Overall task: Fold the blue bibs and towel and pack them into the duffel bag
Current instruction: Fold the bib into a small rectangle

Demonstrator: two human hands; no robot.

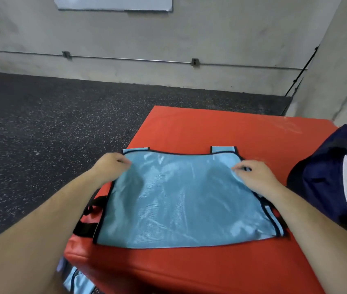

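Red pad (210, 128), vinyl, scuffed pale near its far right corner. Black straps (85, 225) on its left edge. Floor (41, 134) of dark speckled rubber, left of the pad and beyond it as far as the wall (168, 39), grey concrete. Thin pipe (126, 59) runs low along the wall, held by two brackets (194, 61). Whiteboard (113, 3) higher up, cut off at top.

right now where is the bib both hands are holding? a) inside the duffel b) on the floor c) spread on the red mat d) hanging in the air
c: the bib lies spread on the mat, with the left hand and right hand pinching its side edges.
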